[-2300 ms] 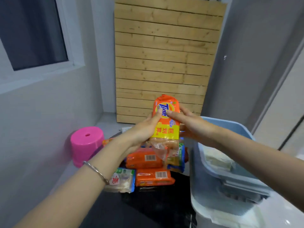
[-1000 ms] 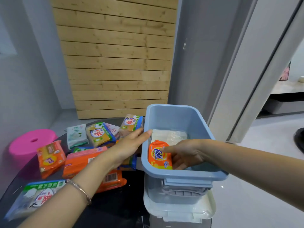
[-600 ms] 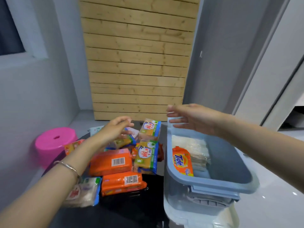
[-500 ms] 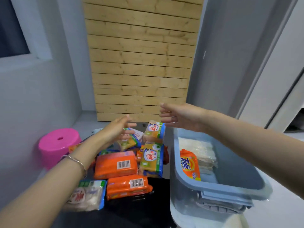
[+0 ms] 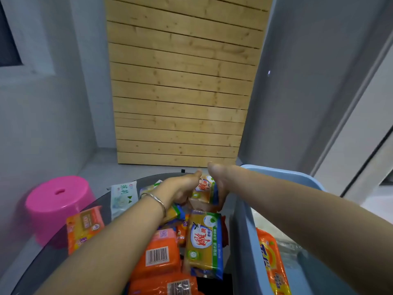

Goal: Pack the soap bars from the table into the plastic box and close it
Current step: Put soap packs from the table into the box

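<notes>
Left hand (image 5: 182,189) and right hand (image 5: 219,184) clamp one yellow soap pack (image 5: 205,189) (far pile end) beside the blue box (image 5: 244,231).

A pink plastic stool (image 5: 57,207) with a small slot in its round top stands on the grey floor (image 5: 100,165) at the left, low against the pale grey wall (image 5: 42,124). A panel of horizontal light wooden slats (image 5: 180,86) with scattered knots leans or stands upright at the back of the corner, reaching down to the floor. A dark window pane (image 5: 8,45) in a white frame shows at the upper left, and a grey door frame (image 5: 348,99) runs diagonally down the right side.
</notes>
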`<state>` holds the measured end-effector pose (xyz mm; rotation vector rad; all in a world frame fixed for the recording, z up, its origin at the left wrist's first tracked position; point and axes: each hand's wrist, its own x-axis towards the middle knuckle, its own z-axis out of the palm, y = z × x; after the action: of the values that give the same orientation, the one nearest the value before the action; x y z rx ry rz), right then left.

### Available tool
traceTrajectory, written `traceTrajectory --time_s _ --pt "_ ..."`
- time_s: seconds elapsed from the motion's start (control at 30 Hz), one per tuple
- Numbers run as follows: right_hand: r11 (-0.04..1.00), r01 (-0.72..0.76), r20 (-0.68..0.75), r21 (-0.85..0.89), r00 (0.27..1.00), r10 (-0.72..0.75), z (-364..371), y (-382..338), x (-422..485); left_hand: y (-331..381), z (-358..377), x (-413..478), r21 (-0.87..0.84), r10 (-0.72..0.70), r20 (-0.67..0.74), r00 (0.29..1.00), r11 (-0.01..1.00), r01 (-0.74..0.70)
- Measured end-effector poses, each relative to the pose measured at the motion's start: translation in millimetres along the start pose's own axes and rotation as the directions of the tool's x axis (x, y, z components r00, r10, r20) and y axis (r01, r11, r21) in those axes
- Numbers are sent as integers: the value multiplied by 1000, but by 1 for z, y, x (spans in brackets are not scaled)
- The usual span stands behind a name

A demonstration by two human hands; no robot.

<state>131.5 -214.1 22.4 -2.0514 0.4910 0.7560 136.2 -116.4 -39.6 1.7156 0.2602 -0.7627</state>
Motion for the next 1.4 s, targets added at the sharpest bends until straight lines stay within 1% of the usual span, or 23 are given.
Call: traceTrajectory --time_s 0.03,0.07,0.17,0.23,0.3,0.37,0.43,0.5,0.6,0.67,0.73,0.77,0.83,0.87,0.93,0.97,1.0,1.1,1.2,1.27,1.33,1.37,1.4 --pt "995 -32 10 92 999 31 -1 3 8 -2 2 4 -9 16 -37 999 1000 -16" --pt "991 -16 35 133 999 12 -1 4 9 -2 3 4 -11 27 -52 998 1000 -27" --pt "967 26 -44 253 999 -16 -2 8 10 -8 1 7 -91 78 -103 992 992 -88" --pt "948 53 -6 314 999 -54 -4 7 6 -8 -3 7 -74 98 -128 987 991 -108" --pt "945 107 23 308 993 -119 -6 4 -6 -6 -4 -1 -32 158 -187 970 986 -167" --pt "936 152 23 318 985 -168 -14 0 -18 -1 -4 -13 -62 244 -243 939 962 -266" --pt "928 233 18 292 968 -249 -21 -3 -31 7 -7 -27 -164 351 -284 892 899 -405" --pt "907 327 33 267 937 -348 -28 -5 -44 19 -9 -48 -221 436 -340 833 824 -522" --pt "837 474 35 274 864 -502 -45 1 -71 32 -6 -85 -271 514 -376 771 735 -622" --pt "788 564 1 249 813 -582 -63 8 -84 33 0 -106 -329 547 -377 748 676 -660" --pt "749 634 -62 195 770 -635 -82 17 -96 34 11 -127 -411 565 -349 748 625 -664" --pt "742 648 -79 174 760 -645 -90 22 -101 34 19 -135 -459 578 -317 752 600 -655" --pt "759 630 -41 165 773 -633 -103 34 -112 34 42 -151 -511 620 -246 745 571 -643" --pt "763 621 -2 181 776 -631 -110 43 -118 33 57 -156 -490 642 -211 738 584 -647" --pt "765 603 64 225 775 -629 -124 55 -126 30 78 -160 -387 671 -176 720 626 -677" --pt "781 583 84 225 787 -611 -139 74 -130 27 101 -161 -361 660 -153 736 655 -663" --pt "796 575 120 190 791 -600 -149 78 -131 27 107 -161 -334 652 -153 743 673 -660" --pt "843 538 171 -2 831 -530 -170 95 -134 20 121 -158 -258 639 -132 758 716 -649" --pt "826 547 203 -137 832 -517 -179 113 -134 9 134 -152 -106 636 -78 768 761 -640" --pt "810 556 182 -187 830 -528 -180 122 -130 2 137 -148 80 675 -101 731 738 -671" --pt "791 551 151 -266 834 -530 -182 126 -124 -2 130 -139 228 718 -175 673 695 -682" --pt "777 547 153 -311 836 -527 -183 127 -121 -4 125 -133 267 707 -210 675 706 -656" --pt "758 542 171 -362 838 -518 -182 128 -118 -7 121 -128 312 681 -226 697 728 -610"
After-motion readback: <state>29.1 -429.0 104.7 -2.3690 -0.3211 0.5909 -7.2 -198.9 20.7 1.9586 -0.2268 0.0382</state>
